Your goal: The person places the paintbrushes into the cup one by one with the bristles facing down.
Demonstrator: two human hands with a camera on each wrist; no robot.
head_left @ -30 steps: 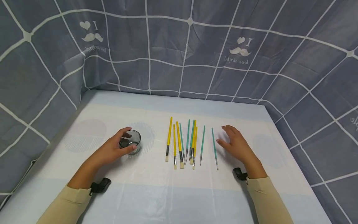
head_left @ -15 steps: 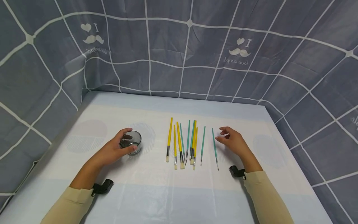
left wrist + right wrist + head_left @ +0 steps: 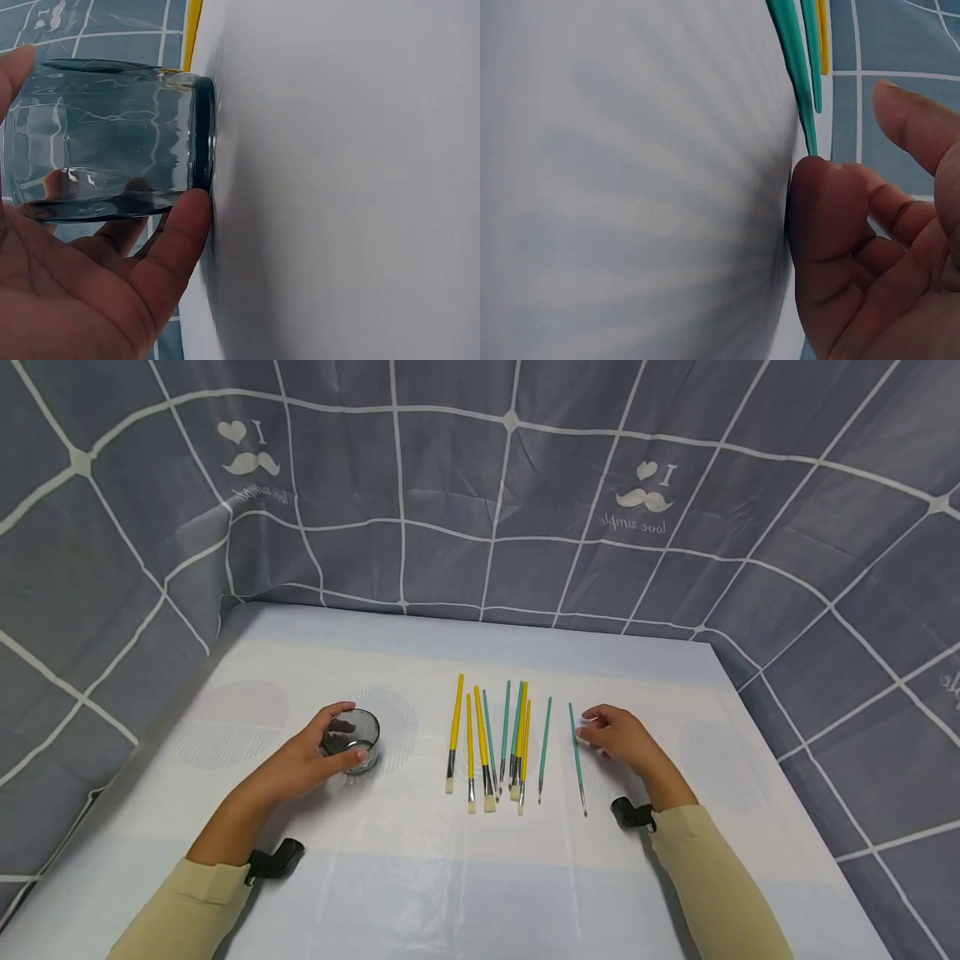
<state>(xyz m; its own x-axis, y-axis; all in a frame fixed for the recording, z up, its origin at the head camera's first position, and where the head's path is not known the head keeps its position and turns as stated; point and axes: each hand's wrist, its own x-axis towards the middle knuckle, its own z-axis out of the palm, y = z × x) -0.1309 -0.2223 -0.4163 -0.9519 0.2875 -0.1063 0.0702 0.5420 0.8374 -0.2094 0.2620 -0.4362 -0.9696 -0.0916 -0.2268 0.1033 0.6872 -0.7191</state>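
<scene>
An upright clear drinking glass (image 3: 362, 735) stands on the table at left in the head view. My left hand (image 3: 311, 756) grips its side with thumb and fingers spread around it; in the left wrist view, a fingertip lies at the glass's base (image 3: 203, 135). To the right, my right hand (image 3: 618, 739) is low over the table with its fingertips right at the outermost teal paintbrush (image 3: 576, 756). The right wrist view has a gap between its digits, with one fingertip overlapping the brush's handle end (image 3: 799, 75).
Several yellow-handled paintbrushes (image 3: 455, 718) and teal-handled ones (image 3: 543, 743) lie side by side mid-table, bristles toward me. Some overlap. A pale patterned cloth (image 3: 390, 893) covers the table (image 3: 315, 631). Grey gridded curtains (image 3: 450, 468) hang behind and at both sides.
My right hand has moved left and lower to the outermost teal paintbrush, its fingers drawing closer together. The left hand and glass stay nearly in place.
</scene>
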